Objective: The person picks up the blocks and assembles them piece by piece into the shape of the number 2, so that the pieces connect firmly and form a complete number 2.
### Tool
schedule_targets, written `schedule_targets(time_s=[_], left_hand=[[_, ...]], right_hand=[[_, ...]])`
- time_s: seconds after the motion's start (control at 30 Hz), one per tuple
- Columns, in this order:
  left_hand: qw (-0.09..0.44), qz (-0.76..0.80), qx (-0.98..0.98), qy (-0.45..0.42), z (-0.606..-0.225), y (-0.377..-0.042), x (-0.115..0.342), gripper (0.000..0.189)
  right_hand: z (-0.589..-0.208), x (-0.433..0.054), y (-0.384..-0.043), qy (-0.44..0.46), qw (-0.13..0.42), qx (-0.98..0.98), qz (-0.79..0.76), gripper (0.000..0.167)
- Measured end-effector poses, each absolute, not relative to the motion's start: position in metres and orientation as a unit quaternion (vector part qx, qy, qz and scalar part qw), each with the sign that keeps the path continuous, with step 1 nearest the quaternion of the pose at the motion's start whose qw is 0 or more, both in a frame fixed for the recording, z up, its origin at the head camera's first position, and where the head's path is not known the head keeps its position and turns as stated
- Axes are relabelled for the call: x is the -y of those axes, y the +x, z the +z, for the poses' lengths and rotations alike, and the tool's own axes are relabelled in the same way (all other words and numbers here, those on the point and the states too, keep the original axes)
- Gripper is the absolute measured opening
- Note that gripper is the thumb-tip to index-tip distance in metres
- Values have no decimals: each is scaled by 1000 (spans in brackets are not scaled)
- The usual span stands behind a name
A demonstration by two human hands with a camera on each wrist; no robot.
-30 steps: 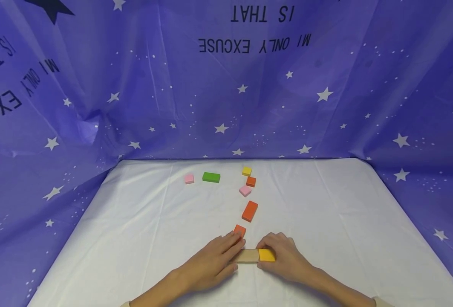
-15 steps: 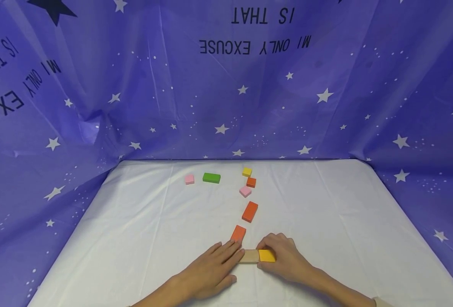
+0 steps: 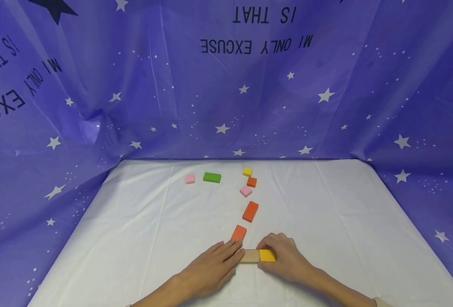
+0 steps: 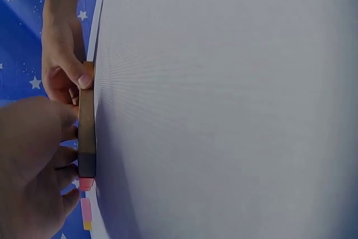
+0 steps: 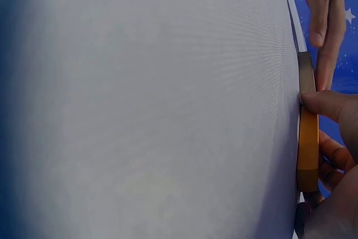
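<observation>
Near the front of the white table, a plain wooden block (image 3: 250, 256) lies end to end with a yellow block (image 3: 266, 256). My right hand (image 3: 287, 259) pinches the yellow block, thumb on the near side and fingers on the far side, close to the joint. Straight fingers of my left hand (image 3: 212, 267) lie over the wooden block's left end, hiding it. Their tips reach the near end of an orange block (image 3: 239, 233), which slants away behind. In the left wrist view, the wooden block (image 4: 87, 132) shows edge-on beside the left fingers.
Farther back lie another long orange block (image 3: 250, 211), a pink block (image 3: 246, 191), a small orange block (image 3: 251, 182) and a small yellow block (image 3: 247, 172). A green block (image 3: 212, 177) and a second pink block (image 3: 189, 179) sit back left. A purple star-printed curtain (image 3: 226, 106) surrounds the table.
My left fingers have slid down off much of the slanted orange block, baring more of it, and cover more of the wooden block's left end. The left thumb has drawn in. My right hand holds still.
</observation>
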State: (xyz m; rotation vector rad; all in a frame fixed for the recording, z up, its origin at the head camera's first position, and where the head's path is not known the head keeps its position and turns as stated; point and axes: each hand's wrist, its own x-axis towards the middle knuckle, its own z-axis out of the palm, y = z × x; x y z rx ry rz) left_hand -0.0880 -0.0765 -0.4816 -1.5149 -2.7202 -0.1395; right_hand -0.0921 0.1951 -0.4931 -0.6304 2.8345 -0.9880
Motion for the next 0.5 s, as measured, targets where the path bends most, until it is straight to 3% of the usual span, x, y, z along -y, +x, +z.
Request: schedule_targets(time_s=[0.23,0.5], left_hand=[[106,-61,853,-507,-485,-93,73,45],[135,-61,847,-510,-486,-94,72,44]], right_hand=[[-490,-195,-91,-208,33,-924,-320,27],[-489,-195,-91,-210,37,-923,-320,27]])
